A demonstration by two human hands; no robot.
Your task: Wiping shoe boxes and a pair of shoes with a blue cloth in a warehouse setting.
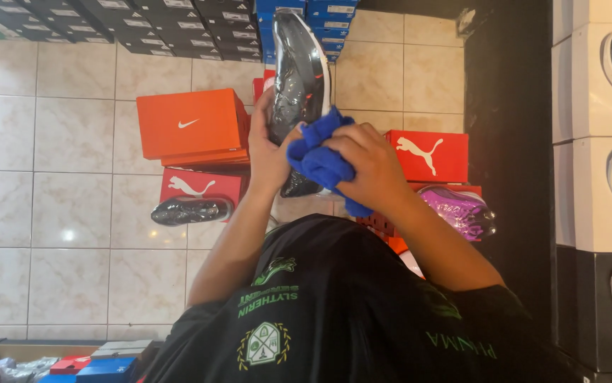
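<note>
An orange shoebox (191, 126) with a white curved mark on its lid sits on the tiled floor (72, 213), stacked partly over a red shoebox (203, 186) that bears a white leaping-cat mark. Just in front of that red box lies a dark shoe wrapped in clear plastic (191, 210). On the other side of the person stands a second red box (430, 156) with the same white cat mark, and beside it a purple shoe in plastic wrap (458, 210) rests on more boxes. Along the top of the view run rows of black boxes (107, 21) with small white labels, next to a stack of blue boxes (320, 18). At the right edge, white boxes (596, 92) printed with shoe pictures are stacked above a black one.

The left hand (269, 152) is raised in front of the chest, its grip closed around the heel end of a glossy black shoe (297, 78), fingers wrapped behind it and the thumb lying along the side; the shoe points away from the person, above the boxes. The right hand (362, 167) has its grip closed on a bunched blue cloth (320, 159), knuckles up, pressing the cloth against the lower part of the shoe. Both forearms angle upward from a black shirt (334, 305) with green print.
</note>
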